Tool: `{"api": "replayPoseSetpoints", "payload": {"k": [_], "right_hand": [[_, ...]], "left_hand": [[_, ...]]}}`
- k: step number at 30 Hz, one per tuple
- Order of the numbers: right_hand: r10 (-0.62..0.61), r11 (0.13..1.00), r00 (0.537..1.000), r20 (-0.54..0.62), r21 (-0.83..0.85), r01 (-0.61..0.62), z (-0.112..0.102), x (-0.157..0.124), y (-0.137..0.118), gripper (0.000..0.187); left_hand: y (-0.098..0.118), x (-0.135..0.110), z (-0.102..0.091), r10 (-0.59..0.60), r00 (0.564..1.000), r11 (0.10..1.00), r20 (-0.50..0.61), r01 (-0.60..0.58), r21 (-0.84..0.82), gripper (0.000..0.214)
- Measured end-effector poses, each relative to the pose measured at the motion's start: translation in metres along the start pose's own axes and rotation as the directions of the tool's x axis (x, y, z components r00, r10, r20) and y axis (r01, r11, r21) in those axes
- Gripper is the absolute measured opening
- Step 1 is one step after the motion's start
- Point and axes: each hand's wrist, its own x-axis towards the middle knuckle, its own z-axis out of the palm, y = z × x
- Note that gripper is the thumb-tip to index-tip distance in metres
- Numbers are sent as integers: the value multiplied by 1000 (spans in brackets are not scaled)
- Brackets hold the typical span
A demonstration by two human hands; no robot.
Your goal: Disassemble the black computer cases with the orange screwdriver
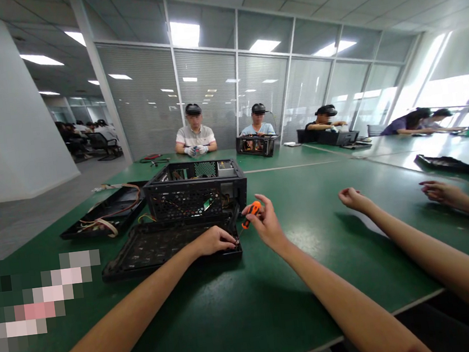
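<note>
My right hand (267,224) grips a screwdriver (255,210) with an orange and black handle, its shaft slanting down to the left. The tip meets the right corner of a black computer panel (162,249) lying flat on the table. At that same corner is my left hand (215,240), its fingers pinched together; whatever they hold is too small to make out. Right behind the panel stands an opened black computer case (194,197) with a perforated side.
To the left lies another black panel (113,209) with cables on it. The green table (304,190) carries more cases farther back. A co-worker's hands (353,199) rest close on my right. Several people sit across the table.
</note>
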Motion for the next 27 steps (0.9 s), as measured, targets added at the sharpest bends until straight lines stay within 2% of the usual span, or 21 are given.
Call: {"api": "replayPoseSetpoints", "payload": {"k": [5,12,17,23,27], "right_hand": [[-53,998,996,69,-27,55,0,-1,-5,36],[-55,995,994,97,-80,63,-2,-1,-8,47],[-72,996,990,125,-42,77,-3,-1,-12,37],[-117,983,993,-35,-144,111,-3,1,-12,32],[-76,993,997,-25,-91,74,-4,0,-11,36]], "left_hand": [[3,0,0,20,1000,1000,-20,-20,-4,29],[-2,1,1,32,999,999,0,-32,-20,30],[-3,1,2,47,999,999,9,-46,-18,31],[-3,1,2,40,999,999,9,-40,-2,31],[1,0,2,26,1000,1000,9,-26,4,31]]}}
